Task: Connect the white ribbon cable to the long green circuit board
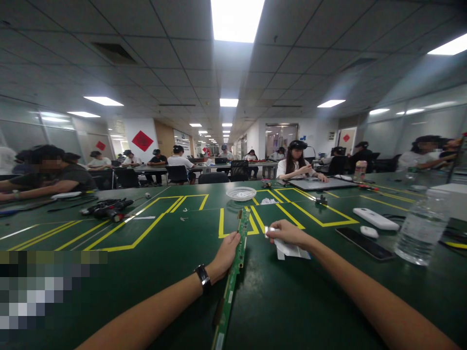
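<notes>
My left hand [225, 255], with a dark watch on its wrist, is closed around a long narrow green circuit board [233, 279]. The board runs from the near edge of the view up toward the middle, tilted slightly right. To its right, my right hand [286, 232] pinches a piece of white paper [292, 250], which hangs below the fingers. A small pale, shiny bit shows at the fingertips, too small to make out. The two hands are apart, and the paper does not touch the board.
Yellow tape outlines mark the green table [175, 296]. Beyond my hands is a white basket [241, 194]. At right are a water bottle [423, 233], a black phone [364, 244] and a white device [375, 219]. A dark power tool [107, 210] lies left. A person [296, 163] sits opposite.
</notes>
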The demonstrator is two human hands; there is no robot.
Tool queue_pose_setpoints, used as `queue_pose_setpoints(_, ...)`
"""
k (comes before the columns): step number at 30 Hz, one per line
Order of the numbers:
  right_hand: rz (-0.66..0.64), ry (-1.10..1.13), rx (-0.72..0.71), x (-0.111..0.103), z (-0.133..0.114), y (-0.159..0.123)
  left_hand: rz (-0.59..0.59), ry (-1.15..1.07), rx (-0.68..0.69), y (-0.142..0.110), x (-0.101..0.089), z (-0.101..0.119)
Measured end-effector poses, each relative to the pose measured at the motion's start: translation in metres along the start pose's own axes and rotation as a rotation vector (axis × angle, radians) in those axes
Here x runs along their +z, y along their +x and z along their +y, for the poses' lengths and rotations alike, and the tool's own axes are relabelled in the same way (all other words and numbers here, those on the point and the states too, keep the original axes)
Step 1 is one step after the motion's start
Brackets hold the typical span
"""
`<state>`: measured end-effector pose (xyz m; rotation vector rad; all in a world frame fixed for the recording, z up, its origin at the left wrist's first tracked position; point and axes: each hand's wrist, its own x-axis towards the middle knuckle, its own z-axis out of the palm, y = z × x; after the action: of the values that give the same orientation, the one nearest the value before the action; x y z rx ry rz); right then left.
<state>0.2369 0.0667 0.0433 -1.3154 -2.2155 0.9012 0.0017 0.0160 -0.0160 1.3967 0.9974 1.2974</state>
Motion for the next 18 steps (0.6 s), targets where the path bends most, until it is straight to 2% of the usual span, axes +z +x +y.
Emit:
queue_pose_setpoints(2,-0.070,0.151,-0.014,0.017,-0.014,-0.004,0.024,0.033,0.065,0.001,0.001,0.000)
queue_pose_setpoints(8,-0.193,0.403,-0.001,0.055,-0.027,-0.009,0.006,0.053,0.045,0.003,0.000,-0.002)
queue_pose_setpoints(12,-0.161,0.517,0.054,0.062,-0.024,-0.004,-0.014,0.030,0.040,0.002,0.000,-0.002)
queue_pose_setpoints(18,-0.151,0.530,0.014,0.062,-0.027,-0.004,-0.034,0.027,0.007,0.002,-0.002,-0.006)
